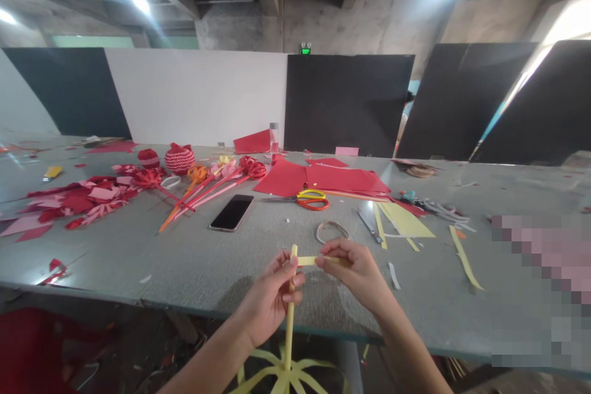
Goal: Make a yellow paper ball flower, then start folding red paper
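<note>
My left hand (pixel 272 295) grips a rolled yellow paper stick (pixel 289 332) near its top end. The stick points down past the table edge, where several yellow strips (pixel 281 375) spread out around its lower end. Between finger and thumb, my right hand (pixel 353 268) pinches a narrow yellow paper strip (pixel 306 261), which runs across to the top of the stick under my left thumb. Just beyond my right hand lies a roll of tape (pixel 332 231).
Beyond my hands lie a phone (pixel 231 213), scissors (pixel 313 199), red paper sheets (pixel 323 178) and a utility knife (pixel 370 226). Paper flowers (pixel 217 178) and red scraps (pixel 87 197) are to the left. Yellow paper (pixel 409 220) lies on the right of the table (pixel 184 265).
</note>
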`<move>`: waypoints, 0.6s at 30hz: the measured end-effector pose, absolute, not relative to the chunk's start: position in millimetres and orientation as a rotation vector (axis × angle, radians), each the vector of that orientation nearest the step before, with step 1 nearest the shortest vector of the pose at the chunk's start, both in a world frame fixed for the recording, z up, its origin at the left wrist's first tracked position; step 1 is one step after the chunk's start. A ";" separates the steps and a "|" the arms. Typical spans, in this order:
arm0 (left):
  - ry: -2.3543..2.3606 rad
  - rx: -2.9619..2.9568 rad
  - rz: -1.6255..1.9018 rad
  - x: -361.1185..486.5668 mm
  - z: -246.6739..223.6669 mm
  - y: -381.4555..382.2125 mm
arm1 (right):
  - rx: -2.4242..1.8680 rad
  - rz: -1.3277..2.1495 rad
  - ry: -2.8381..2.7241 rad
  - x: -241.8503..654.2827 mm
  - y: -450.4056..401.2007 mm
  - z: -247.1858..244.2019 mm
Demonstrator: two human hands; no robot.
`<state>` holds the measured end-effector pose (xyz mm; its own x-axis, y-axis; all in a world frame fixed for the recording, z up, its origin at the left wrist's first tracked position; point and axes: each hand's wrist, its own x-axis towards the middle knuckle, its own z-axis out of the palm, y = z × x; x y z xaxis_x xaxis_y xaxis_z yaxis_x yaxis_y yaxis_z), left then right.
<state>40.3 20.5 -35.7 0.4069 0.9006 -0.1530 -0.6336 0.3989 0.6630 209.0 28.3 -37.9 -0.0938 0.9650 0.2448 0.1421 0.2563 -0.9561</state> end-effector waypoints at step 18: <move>0.621 0.575 1.083 41.0 -36.8 22.0 | -1.026 0.976 -1.493 197.8 28.0 -40.4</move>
